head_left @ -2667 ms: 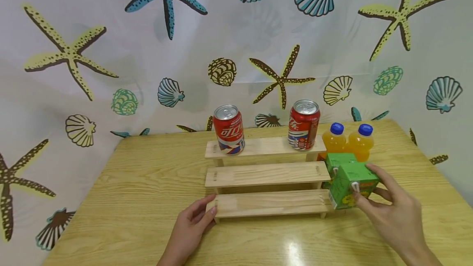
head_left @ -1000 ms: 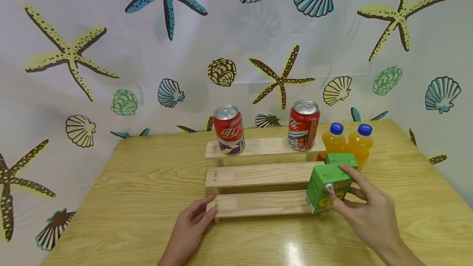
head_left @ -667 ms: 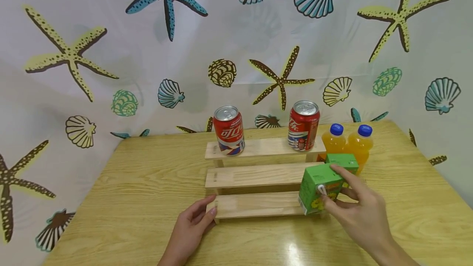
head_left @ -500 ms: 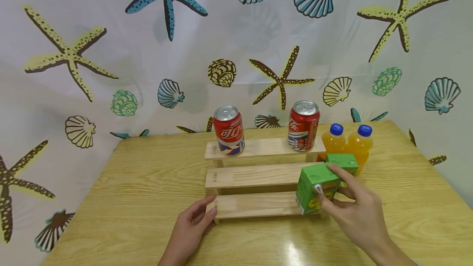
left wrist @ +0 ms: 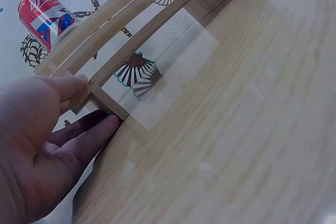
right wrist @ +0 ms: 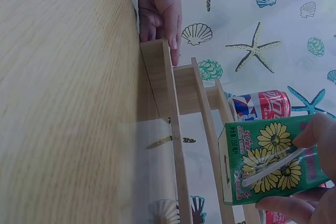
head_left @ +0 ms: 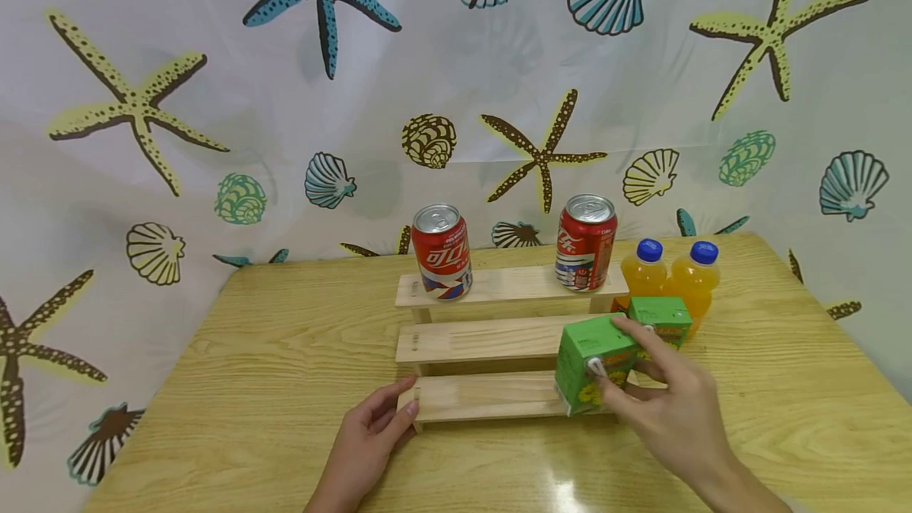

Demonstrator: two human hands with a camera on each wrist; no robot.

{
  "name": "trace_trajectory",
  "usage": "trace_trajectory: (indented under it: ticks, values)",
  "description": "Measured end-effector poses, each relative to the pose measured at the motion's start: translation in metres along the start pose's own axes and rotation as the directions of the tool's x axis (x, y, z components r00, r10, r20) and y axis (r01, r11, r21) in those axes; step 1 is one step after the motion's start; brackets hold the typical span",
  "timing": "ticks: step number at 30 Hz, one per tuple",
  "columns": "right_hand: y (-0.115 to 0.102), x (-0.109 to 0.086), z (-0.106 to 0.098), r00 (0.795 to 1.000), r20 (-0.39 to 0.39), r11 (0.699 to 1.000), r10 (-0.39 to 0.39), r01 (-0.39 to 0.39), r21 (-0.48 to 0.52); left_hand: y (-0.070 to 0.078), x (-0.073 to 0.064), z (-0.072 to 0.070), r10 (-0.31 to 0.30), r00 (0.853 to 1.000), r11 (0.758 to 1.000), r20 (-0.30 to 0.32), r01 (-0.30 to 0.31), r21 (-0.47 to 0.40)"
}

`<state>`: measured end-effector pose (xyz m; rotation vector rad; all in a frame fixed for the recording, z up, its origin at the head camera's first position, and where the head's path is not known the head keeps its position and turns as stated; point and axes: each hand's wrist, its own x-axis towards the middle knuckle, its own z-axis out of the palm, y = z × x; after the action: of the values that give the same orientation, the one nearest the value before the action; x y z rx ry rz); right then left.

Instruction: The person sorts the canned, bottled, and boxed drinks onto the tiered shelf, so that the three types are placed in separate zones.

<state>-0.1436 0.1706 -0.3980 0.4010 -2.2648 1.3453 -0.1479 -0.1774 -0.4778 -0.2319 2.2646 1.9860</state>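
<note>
Only the head view shows two green cartons (head_left: pixel 588 348).

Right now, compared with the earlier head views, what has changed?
The right grip has carried the green carton leftward, from the wooden rack's right end to in front of or above its lowest board. Nothing was newly grasped or released. The left grip on the rack, the red cans, the second carton and the orange bottles stayed put.
</note>
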Motion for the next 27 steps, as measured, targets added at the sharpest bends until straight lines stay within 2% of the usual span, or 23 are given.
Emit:
trace_trajectory:
  ticks: [8, 16, 21, 27]
  values:
    - [-0.009, 0.005, 0.010, 1.000, 0.004, 0.999, -0.027, 0.027, 0.031, -0.002, -0.001, -0.003, 0.008, 1.000, 1.000, -0.004, -0.008, 0.004]
    - [-0.014, 0.007, 0.016, 1.000, 0.012, 0.997, -0.024, 0.023, 0.069, -0.002, 0.000, -0.002, 0.022, 1.000, 1.000, 0.001, -0.022, 0.007]
    - [-0.016, 0.010, 0.020, 1.000, 0.017, 0.999, -0.002, 0.002, 0.034, -0.002, 0.001, -0.002, 0.030, 1.000, 0.999, -0.001, -0.030, 0.016]
    - [-0.017, 0.013, 0.026, 0.999, 0.033, 1.000, -0.015, 0.014, 0.015, -0.001, 0.000, -0.001, 0.024, 1.000, 1.000, -0.001, -0.024, 0.008]
